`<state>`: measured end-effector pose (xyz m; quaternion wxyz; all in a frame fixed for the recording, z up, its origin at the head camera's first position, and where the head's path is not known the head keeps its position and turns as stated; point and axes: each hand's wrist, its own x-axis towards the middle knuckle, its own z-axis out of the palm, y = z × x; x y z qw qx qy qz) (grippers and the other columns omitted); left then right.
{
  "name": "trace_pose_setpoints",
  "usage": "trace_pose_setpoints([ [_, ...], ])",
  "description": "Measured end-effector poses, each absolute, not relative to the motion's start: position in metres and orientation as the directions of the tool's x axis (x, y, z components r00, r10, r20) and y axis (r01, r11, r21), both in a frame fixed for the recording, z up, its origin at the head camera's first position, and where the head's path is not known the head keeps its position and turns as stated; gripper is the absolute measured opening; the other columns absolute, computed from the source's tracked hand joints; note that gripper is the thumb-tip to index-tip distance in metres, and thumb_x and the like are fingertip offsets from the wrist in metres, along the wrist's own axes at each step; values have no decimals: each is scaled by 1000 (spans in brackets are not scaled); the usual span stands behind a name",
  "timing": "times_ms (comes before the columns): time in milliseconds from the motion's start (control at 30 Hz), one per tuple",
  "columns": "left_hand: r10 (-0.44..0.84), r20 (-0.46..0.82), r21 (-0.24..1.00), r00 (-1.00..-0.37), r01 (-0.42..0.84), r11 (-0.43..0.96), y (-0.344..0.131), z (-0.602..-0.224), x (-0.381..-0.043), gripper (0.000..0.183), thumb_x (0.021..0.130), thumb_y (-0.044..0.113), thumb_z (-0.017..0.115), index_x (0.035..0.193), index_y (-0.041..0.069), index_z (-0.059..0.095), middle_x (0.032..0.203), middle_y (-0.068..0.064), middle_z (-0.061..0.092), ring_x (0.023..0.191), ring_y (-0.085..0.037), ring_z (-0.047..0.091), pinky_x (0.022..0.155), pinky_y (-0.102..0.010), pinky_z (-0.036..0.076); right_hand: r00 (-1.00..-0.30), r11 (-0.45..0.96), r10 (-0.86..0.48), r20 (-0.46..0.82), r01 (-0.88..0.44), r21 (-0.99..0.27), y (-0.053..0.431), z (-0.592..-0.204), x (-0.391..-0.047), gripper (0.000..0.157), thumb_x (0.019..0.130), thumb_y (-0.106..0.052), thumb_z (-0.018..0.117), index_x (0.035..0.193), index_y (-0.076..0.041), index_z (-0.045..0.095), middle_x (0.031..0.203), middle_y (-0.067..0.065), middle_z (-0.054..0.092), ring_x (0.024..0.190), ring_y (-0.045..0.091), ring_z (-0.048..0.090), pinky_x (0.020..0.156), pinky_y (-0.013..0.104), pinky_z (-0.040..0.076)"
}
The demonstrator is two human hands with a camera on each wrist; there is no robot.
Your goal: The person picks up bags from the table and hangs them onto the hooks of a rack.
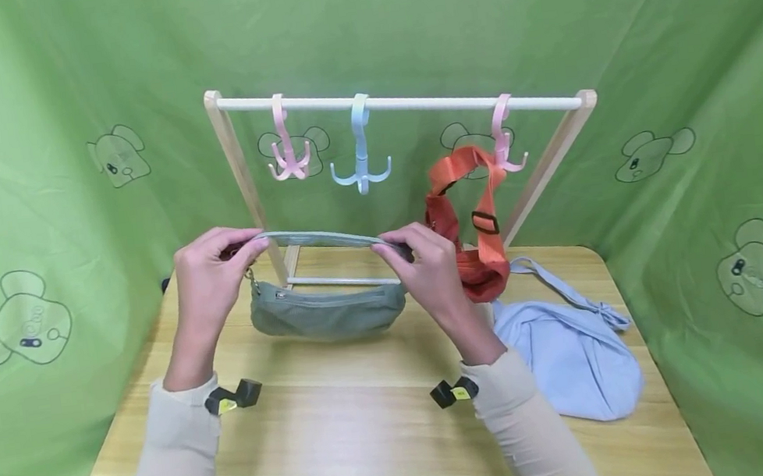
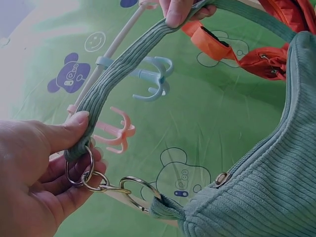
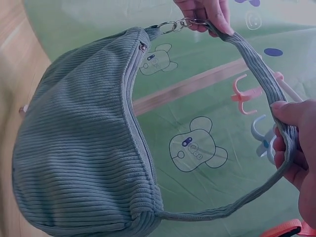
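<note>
A grey-green corduroy shoulder bag (image 1: 330,314) hangs by its strap between my two hands, in front of a small rack. My left hand (image 1: 208,277) pinches the strap (image 2: 123,61) at its ringed end, where metal rings (image 2: 101,182) link it to the bag. Farther along the same strap, my right hand (image 1: 430,268) grips it between thumb and fingers. The bag's zipper edge faces up, with the zip pull (image 2: 222,178) near the ringed end. Behind the strap, a pink hook (image 1: 287,150) and a blue hook (image 1: 361,154) hang from the white rail (image 1: 430,103).
An orange-red bag (image 1: 484,265) hangs by its strap from another pink hook (image 1: 503,138) at the right. A light blue bag (image 1: 572,358) lies on the wooden table (image 1: 349,446) at the right. Green cloth (image 1: 357,21) surrounds the table.
</note>
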<state>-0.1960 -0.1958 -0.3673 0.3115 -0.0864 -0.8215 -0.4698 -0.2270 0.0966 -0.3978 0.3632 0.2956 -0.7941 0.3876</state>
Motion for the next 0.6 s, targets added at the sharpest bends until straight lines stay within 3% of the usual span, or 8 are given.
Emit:
trace_pose_setpoints([
  [233,-159,607,715,-779,448,536,-194,-363,-198,15,83,14,87,91,1,82,84,-17,78,66,7,57,60,-5,47,-591,537,-117,798,-714,-450,89,-396,-226,20,82,-16,89,87,0,79,79,13,76,67,21,68,57,32,55],
  [600,-176,614,711,-769,442,548,-192,-350,-205,16,85,18,86,90,4,82,80,-14,76,64,3,57,59,-7,47,-619,544,-55,784,-677,-496,78,-386,-226,14,88,-13,82,88,-1,77,80,14,75,70,24,68,62,38,58],
])
